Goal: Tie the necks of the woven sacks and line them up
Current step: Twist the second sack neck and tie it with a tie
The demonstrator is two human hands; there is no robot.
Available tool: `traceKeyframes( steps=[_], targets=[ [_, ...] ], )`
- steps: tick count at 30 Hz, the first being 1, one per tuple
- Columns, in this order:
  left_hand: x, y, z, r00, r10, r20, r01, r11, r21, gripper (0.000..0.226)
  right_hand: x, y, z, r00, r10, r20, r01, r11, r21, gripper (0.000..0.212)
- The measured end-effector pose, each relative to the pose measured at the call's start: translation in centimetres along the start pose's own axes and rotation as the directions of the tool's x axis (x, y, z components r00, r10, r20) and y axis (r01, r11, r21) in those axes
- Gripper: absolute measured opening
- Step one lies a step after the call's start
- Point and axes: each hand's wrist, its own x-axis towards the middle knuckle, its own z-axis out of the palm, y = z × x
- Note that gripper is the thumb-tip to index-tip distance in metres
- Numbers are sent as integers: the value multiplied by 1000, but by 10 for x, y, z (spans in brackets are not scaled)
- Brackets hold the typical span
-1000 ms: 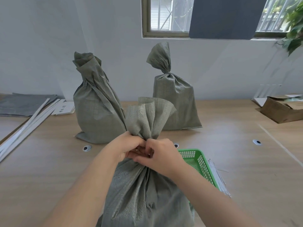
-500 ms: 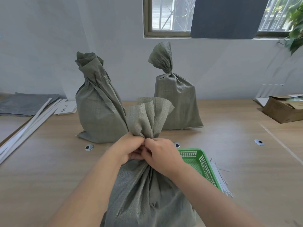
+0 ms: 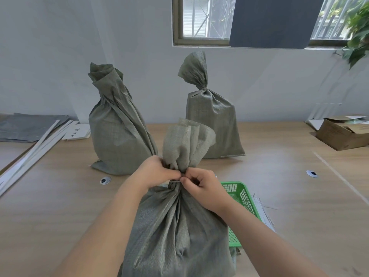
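Sacks of grey-green woven cloth take up the head view, and the near sack [image 3: 175, 236] stands on the wooden table [image 3: 60, 196] at lower centre, with its mouth [image 3: 185, 140] flaring open above a gathered neck in mid-frame. The left hand [image 3: 153, 172] is wrapped round that neck from the left, fingers curled into the pleats. The right hand [image 3: 201, 186] meets it from the right, thumb and forefinger pinched together on a thin dark tie [image 3: 175, 181] that crosses the neck just under the knuckles; whether the tie is knotted yet cannot be told. Behind, at centre left, a second sack [image 3: 117, 136] stands with its top bunched and no tie that I can make out. At centre right a third sack [image 3: 211, 124] shows a pale binding at its throat. A green basket [image 3: 241, 196] sits just right of the near sack, partly behind the right forearm. The cloth looks soft enough to pleat yet crisp and slick, so the gather would likely spring open if the left hand eased off before the tie bites. The body bulges and stands unaided, which suggests a fair weight. The neck just below the flare seems the best hold for tying, while shifting it into line probably wants a hand on the body as well.
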Motion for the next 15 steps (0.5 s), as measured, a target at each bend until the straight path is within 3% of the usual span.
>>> traceKeyframes(
  steps=[1, 3, 7, 11, 14, 15],
  targets=[
    [-1, 0, 2, 999, 37, 22, -37, 999, -24, 11, 0, 0, -2, 1000, 12, 5, -12, 1000, 21, 36],
    [-4, -3, 10, 995, 91, 49, -86, 991, -104, 23, 0, 0, -4, 1000, 25, 16, -25, 999, 36, 37],
    [-3, -9, 23, 993, 113, 19, -98, 928, -360, 31, 0, 0, -11, 997, 39, 68, -42, 998, 43, 35],
    [1, -16, 24, 994, 102, 44, -66, 862, -502, 29, 0, 5, -17, 985, 101, 141, -124, 979, 164, 33],
    [3, -18, 24, 985, 105, 134, -14, 836, -549, 8, 0, 8, -19, 975, 161, 154, -191, 959, 210, 34],
    [3, -20, 24, 978, 116, 174, 4, 820, -572, 20, 0, 9, -20, 971, 175, 164, -209, 952, 224, 34]
  ],
)
